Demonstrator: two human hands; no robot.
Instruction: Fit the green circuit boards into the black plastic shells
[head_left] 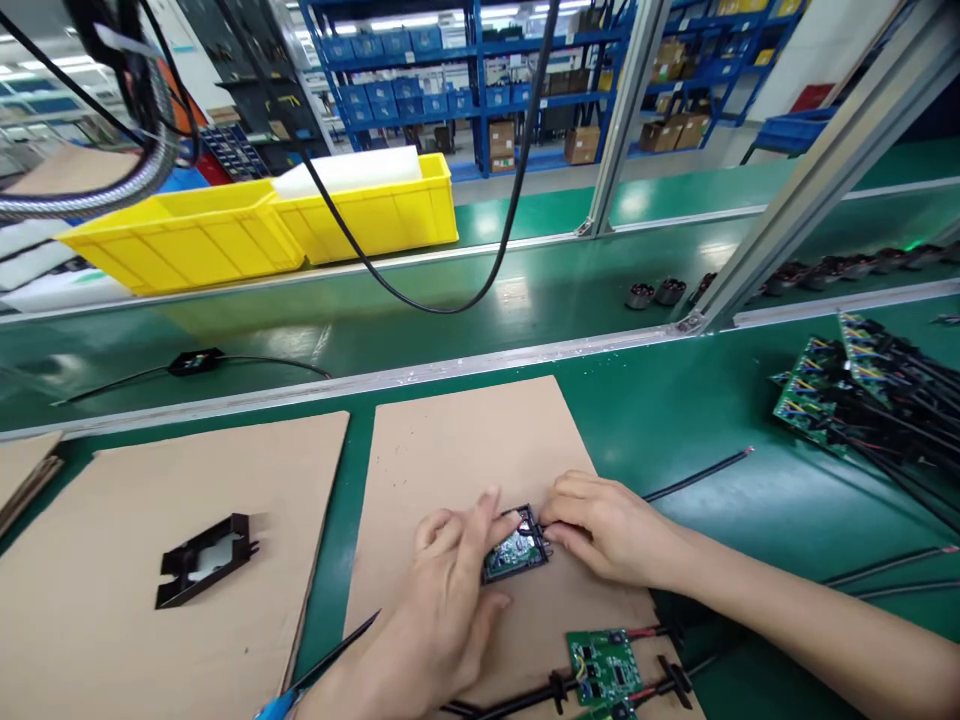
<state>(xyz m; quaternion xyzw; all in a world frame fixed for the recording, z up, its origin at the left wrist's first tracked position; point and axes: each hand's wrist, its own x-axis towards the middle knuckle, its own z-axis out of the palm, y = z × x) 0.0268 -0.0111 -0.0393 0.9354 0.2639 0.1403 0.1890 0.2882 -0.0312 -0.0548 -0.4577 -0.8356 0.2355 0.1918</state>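
Note:
On the middle cardboard sheet [480, 440] lies a small black case [517, 572] with a green circuit board [514, 551] inside it. My left hand [457, 580] reaches over the case's left side, one finger pressing on the board near its upper edge. At the right end of the case, my right hand [607, 525] pinches a black cable where it meets the frame. More of that cable [697, 475] comes out beyond my right hand and ends in a red tip. Green boards with black cables [606, 665] lie at the sheet's lower right.
An empty black case [206, 560] lies on the left cardboard [247, 470]. A blue-handled tool [281, 703] is by my left wrist. Wired boards [817, 395] are piled at right. Yellow bins [375, 215] stand behind the metal rail [480, 362]; a black cable [442, 308] hangs overhead.

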